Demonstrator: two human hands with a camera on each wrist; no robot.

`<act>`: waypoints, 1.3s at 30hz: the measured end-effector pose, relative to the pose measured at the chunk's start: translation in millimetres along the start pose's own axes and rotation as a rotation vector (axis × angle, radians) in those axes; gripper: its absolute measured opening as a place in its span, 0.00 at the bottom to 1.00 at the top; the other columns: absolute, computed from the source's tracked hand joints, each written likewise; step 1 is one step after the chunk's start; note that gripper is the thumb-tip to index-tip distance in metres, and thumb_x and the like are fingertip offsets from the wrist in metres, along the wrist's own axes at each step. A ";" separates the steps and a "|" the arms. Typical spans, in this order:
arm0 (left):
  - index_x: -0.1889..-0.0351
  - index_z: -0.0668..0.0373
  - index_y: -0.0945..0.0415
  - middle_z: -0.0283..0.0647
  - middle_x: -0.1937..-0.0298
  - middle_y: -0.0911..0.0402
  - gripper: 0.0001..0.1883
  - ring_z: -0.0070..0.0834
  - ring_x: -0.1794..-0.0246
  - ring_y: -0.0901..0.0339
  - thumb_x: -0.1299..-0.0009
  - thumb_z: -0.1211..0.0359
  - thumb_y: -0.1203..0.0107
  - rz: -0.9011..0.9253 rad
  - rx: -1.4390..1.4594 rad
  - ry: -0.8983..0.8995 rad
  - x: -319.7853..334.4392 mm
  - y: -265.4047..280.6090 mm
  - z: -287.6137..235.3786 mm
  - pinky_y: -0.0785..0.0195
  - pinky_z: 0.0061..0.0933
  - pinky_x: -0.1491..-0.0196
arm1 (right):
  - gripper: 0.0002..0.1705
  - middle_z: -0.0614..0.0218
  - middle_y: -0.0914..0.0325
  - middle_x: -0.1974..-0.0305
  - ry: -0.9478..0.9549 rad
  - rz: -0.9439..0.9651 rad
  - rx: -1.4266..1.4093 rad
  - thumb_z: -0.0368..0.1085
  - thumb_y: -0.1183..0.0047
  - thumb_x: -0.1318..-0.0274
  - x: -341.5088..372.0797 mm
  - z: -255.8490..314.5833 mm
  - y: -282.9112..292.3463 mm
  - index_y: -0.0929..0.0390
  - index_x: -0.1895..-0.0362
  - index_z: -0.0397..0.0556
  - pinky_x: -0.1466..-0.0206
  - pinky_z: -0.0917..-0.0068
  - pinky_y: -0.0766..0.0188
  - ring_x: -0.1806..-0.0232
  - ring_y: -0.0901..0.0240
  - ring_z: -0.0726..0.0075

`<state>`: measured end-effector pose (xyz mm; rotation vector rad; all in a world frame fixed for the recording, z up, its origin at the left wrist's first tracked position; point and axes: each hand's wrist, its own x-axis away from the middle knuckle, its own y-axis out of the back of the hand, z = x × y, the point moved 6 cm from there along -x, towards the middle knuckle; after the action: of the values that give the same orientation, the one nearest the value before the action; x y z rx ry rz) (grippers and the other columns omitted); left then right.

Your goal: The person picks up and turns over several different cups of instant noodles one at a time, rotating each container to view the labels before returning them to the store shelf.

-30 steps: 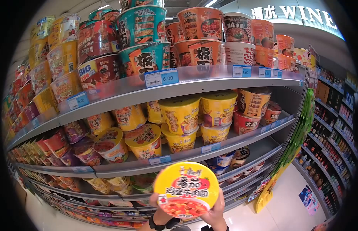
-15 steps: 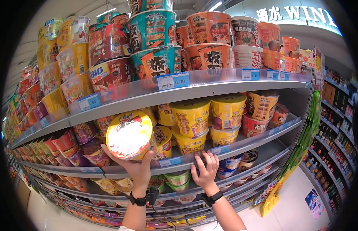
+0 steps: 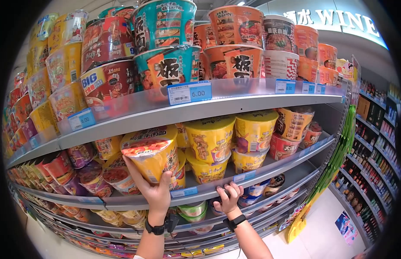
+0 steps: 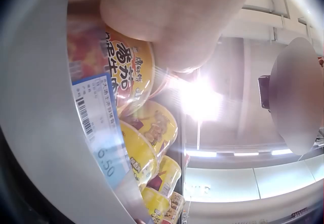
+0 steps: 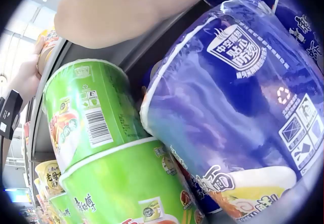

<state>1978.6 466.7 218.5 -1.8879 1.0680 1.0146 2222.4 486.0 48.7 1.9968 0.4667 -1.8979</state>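
My left hand (image 3: 155,192) grips a yellow instant noodle cup (image 3: 159,157) from below, thumb on the near side and fingers round the left. The cup is tilted at the second shelf's front, its lid with a red noodle picture facing up and toward me. Behind and below it stand more yellow noodle cups (image 3: 209,134), partly hidden by it. My right hand (image 3: 229,199) holds the front edge of the same shelf, fingers bent over the lip. Below that hand, the right wrist view has green cups (image 5: 91,113) and a blue-purple cup (image 5: 243,102) close by.
The upper shelf (image 3: 235,103) overhangs the held cup, with a clear plastic lip and price tags (image 3: 189,92). Stacked noodle cups line it. A yellow and green hanging display (image 3: 321,190) is at the shelf's right end; bottle shelves (image 3: 368,151) stand beyond the aisle.
A second ago both hands held the cup low in front of the shelf. It has since moved up and left onto the shelf in the left hand, tipping back; the right hand moved to the shelf edge.
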 end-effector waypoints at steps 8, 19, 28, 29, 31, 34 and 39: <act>0.23 0.62 0.40 0.49 0.19 0.44 0.36 0.41 0.20 0.45 0.23 0.60 0.39 0.069 -0.335 -0.167 -1.3 -1.2 -5.3 0.52 0.42 0.22 | 0.30 0.66 0.32 0.45 0.014 -0.055 0.021 0.68 0.59 0.34 13.3 -5.0 -11.7 0.22 0.44 0.65 0.23 0.47 0.61 0.35 0.37 0.54; 0.49 0.61 0.28 0.45 0.43 0.33 0.13 0.37 0.42 0.31 0.30 0.74 0.41 -0.050 -0.184 -0.145 9.0 6.6 -2.8 0.37 0.38 0.36 | 0.27 0.65 0.32 0.46 0.006 -0.058 0.034 0.65 0.56 0.35 9.0 -1.1 -9.7 0.23 0.45 0.64 0.23 0.47 0.62 0.36 0.38 0.53; 0.55 0.64 0.27 0.44 0.53 0.30 0.07 0.33 0.52 0.30 0.29 0.74 0.44 -0.025 -0.146 -0.160 10.2 9.2 -3.7 0.34 0.33 0.45 | 0.28 0.62 0.32 0.44 -0.022 -0.054 0.005 0.62 0.56 0.34 2.2 4.7 -3.4 0.23 0.43 0.58 0.22 0.46 0.62 0.34 0.39 0.49; 0.54 0.65 0.28 0.43 0.53 0.31 0.07 0.30 0.53 0.31 0.27 0.75 0.46 -0.001 -0.148 -0.154 10.2 8.7 -4.3 0.36 0.31 0.45 | 0.29 0.61 0.33 0.44 -0.030 -0.053 -0.001 0.62 0.56 0.34 2.1 5.0 -2.8 0.23 0.42 0.58 0.22 0.46 0.63 0.33 0.39 0.49; 0.55 0.65 0.28 0.42 0.54 0.30 0.06 0.29 0.55 0.31 0.27 0.75 0.46 0.010 -0.143 -0.116 11.8 10.2 -3.0 0.36 0.29 0.47 | 0.29 0.61 0.33 0.43 -0.032 -0.043 0.000 0.62 0.56 0.34 3.2 5.8 -1.9 0.23 0.42 0.57 0.21 0.46 0.63 0.32 0.39 0.48; 0.57 0.66 0.28 0.40 0.58 0.29 0.05 0.27 0.58 0.32 0.27 0.75 0.46 0.023 -0.153 -0.110 9.8 9.7 -2.0 0.36 0.26 0.51 | 0.29 0.60 0.33 0.43 -0.033 -0.034 0.006 0.62 0.56 0.34 1.9 6.4 -2.2 0.23 0.41 0.57 0.21 0.46 0.64 0.31 0.40 0.48; 0.58 0.66 0.27 0.39 0.60 0.29 0.04 0.25 0.60 0.33 0.27 0.75 0.46 0.011 -0.162 -0.133 10.3 9.9 -2.7 0.37 0.24 0.54 | 0.29 0.60 0.33 0.42 -0.037 -0.019 0.012 0.61 0.55 0.34 1.3 7.5 -0.3 0.23 0.41 0.56 0.20 0.46 0.64 0.31 0.40 0.48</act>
<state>1973.9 457.2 208.5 -1.9131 0.9448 1.2468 2215.7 482.8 47.1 1.9677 0.4672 -1.9500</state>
